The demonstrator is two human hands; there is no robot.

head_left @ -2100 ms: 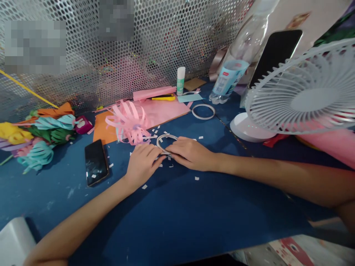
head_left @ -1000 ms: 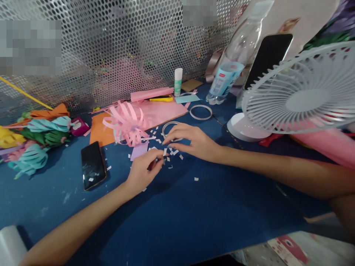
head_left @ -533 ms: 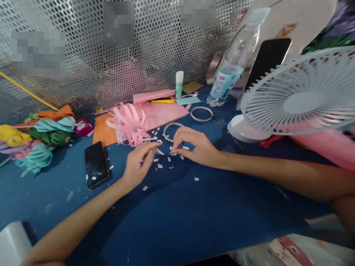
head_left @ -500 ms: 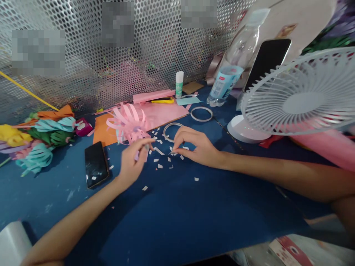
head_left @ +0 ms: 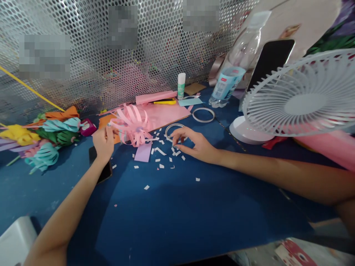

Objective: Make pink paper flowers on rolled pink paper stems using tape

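Note:
My left hand [head_left: 104, 140] is lifted at the left edge of a pink looped paper flower [head_left: 132, 125]. Its fingertips are pinched on a small pale scrap right against the loops. My right hand [head_left: 192, 143] rests on the blue mat [head_left: 177, 214], thumb and forefinger closed on one of several white paper scraps [head_left: 159, 151]. A thin tape ring [head_left: 169, 129] lies just beyond its fingers. A lilac paper piece [head_left: 143, 152] lies flat below the flower. My left wrist partly hides a black phone [head_left: 104, 171].
A white desk fan [head_left: 294, 101] stands at the right, with a water bottle [head_left: 230, 79] and a propped phone [head_left: 270, 61] behind it. Pink sheets [head_left: 163, 111], a glue stick [head_left: 181, 85], a yellow cutter [head_left: 165, 102] and a second tape ring [head_left: 203, 115] lie at the back. Coloured paper flowers [head_left: 47, 136] are heaped at the left.
My left hand has gone up and to the left, from the scraps to the flower's left edge, uncovering the lilac piece. My right hand moved slightly back towards the tape ring.

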